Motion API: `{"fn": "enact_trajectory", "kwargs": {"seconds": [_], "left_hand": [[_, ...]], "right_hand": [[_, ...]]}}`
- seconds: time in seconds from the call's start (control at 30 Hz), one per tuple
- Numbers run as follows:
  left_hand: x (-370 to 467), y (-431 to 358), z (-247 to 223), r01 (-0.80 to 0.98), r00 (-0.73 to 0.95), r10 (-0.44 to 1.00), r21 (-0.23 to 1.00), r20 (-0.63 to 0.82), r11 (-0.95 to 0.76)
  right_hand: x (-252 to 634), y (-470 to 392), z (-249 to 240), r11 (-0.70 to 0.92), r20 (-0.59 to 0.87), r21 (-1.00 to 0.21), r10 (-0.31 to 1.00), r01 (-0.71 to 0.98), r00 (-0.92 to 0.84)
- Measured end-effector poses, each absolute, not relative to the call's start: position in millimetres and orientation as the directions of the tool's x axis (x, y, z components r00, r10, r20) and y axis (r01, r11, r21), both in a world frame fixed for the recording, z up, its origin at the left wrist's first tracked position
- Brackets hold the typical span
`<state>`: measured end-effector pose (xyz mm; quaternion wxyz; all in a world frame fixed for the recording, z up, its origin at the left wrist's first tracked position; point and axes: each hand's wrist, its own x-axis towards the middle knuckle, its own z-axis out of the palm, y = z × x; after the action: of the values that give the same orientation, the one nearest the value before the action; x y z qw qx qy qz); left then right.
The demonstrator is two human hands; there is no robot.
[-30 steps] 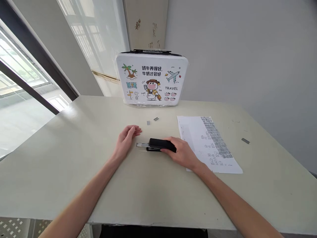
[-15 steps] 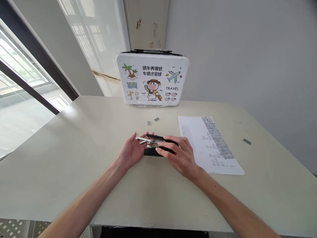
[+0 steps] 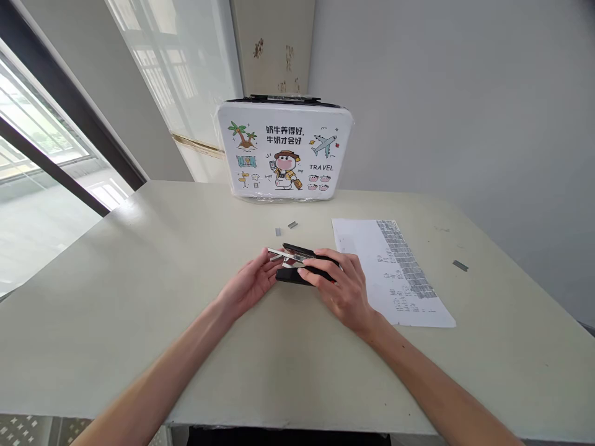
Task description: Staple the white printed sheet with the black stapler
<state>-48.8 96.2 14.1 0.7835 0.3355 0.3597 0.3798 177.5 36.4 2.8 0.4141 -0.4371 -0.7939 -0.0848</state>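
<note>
A black stapler [image 3: 294, 275] with its top raised and its metal magazine showing is above the middle of the table. My right hand [image 3: 343, 285] grips its right end, fingers around the raised parts. My left hand [image 3: 253, 280] is palm up at the stapler's left end, fingers apart and partly behind it, with the index finger and thumb area near the tip of the magazine. Whether the left fingertips touch the metal is hard to tell. Beyond the stapler lie two small staple strips, one [image 3: 277, 232] upright in view and one [image 3: 292, 225] slanted.
A white printed sheet [image 3: 367, 266] with a grey staple-like band lies right of my right hand. Another staple strip [image 3: 460, 266] is farther right on the table [image 3: 139, 347]. A white cartoon case [image 3: 286, 148] in clear wrap stands at the back.
The stapler and my right hand have shifted slightly right and up. My left hand's fingers have drawn in somewhat near the magazine tip, and the stapler's left end shows more clear of the palm.
</note>
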Motion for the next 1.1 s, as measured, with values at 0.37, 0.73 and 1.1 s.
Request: {"fn": "enact_trajectory", "kwargs": {"seconds": [0.37, 0.73, 1.1], "left_hand": [[-53, 101, 17, -0.347, 0.327, 0.864, 0.802, -0.382, 0.486], [-51, 87, 26, 0.132, 0.135, 0.982, 0.984, -0.135, 0.117], [-45, 79, 27, 0.191, 0.407, 0.911, 0.982, -0.067, -0.013]], "right_hand": [[183, 41, 3, 0.544, 0.754, -0.317, 0.642, 0.777, -0.141], [174, 42, 10, 0.505, 0.675, -0.619, 0.733, 0.602, 0.08], [175, 44, 6, 0.432, 0.561, -0.731, 0.821, 0.528, 0.104]]}}
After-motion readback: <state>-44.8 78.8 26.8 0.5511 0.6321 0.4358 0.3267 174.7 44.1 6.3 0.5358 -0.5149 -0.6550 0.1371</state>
